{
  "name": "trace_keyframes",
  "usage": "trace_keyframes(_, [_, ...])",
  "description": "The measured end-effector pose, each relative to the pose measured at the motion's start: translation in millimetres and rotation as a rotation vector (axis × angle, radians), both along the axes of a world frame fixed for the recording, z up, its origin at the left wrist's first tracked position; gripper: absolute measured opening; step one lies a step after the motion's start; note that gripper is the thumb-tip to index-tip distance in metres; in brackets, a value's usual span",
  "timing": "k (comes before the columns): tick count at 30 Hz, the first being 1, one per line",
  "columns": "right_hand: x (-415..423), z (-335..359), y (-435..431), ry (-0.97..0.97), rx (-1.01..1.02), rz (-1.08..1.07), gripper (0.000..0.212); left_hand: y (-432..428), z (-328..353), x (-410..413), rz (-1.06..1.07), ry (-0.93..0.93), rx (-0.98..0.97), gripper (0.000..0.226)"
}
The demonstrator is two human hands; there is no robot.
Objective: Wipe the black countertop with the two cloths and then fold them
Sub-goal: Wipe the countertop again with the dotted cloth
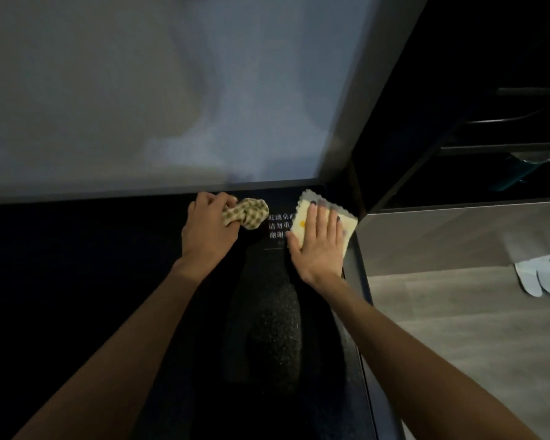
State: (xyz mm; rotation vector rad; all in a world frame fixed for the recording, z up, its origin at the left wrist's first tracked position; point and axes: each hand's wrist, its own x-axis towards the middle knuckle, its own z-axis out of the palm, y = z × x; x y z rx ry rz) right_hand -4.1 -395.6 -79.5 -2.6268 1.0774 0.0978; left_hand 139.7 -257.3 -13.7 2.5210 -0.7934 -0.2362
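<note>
The black countertop (77, 281) fills the lower left and middle of the head view. My left hand (208, 227) grips a bunched brown-and-cream checked cloth (251, 214) near the back wall. My right hand (319, 242) presses flat, fingers straight, on a pale yellow cloth with a scalloped grey edge (302, 220) at the counter's far right corner. White printed characters (278, 226) show on the counter between the two cloths, partly covered by the yellow cloth.
A pale wall panel (140, 90) rises right behind the counter. The counter's right edge (361, 274) drops to a grey wood floor (458, 328). Dark shelving (489, 122) stands at the upper right. A white object (543, 274) lies on the floor.
</note>
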Motion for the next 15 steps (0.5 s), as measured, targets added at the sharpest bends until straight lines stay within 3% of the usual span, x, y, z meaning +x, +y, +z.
trace_keyframes(6, [49.5, 0.6, -23.7, -0.015, -0.03, 0.4, 0.062, 21.1, -8.1, 12.3, -0.004, -0.021, -0.018, 0.036])
trace_keyframes(11, [20.3, 1.3, -9.3, 0.02, -0.041, 0.703, 0.063, 16.4, 4.5, 16.8, 0.07, -0.02, -0.109, 0.033])
trace_keyframes(15, [-46.9, 2.5, -3.7, 0.038, -0.039, 0.674, 0.061, -23.4, 9.6, 3.4, 0.028, 0.058, -0.122, 0.03])
